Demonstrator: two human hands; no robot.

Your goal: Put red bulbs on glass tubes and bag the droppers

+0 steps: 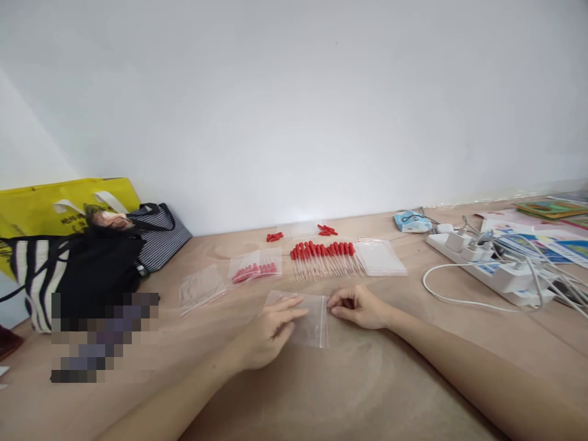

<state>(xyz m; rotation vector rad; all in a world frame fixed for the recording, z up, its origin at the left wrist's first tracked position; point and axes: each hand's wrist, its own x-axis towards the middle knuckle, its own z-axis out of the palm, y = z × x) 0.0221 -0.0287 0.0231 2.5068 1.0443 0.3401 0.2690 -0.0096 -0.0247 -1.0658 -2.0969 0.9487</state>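
Pinching a clear zip bag at its red seal

Pinching the red-striped mouth of the clear zip bag [307,323] with the right hand [361,306], thumb and fingertips pressed together on the bag's edge. Pressing the same bag flat onto the brown tabletop [349,392] with the left hand [269,334], fingers spread and laid across the plastic. Just beyond the grip, a row of red-capped droppers [324,257] lying side by side, with a stack of empty bags [380,257] beside it to the right. Beyond and left of the grip, a filled bag [256,267] and another empty bag [202,288]. Farther right, well apart, a white power strip [487,263] with cables. Far left, striped and yellow tote bags [68,245] against the wall.
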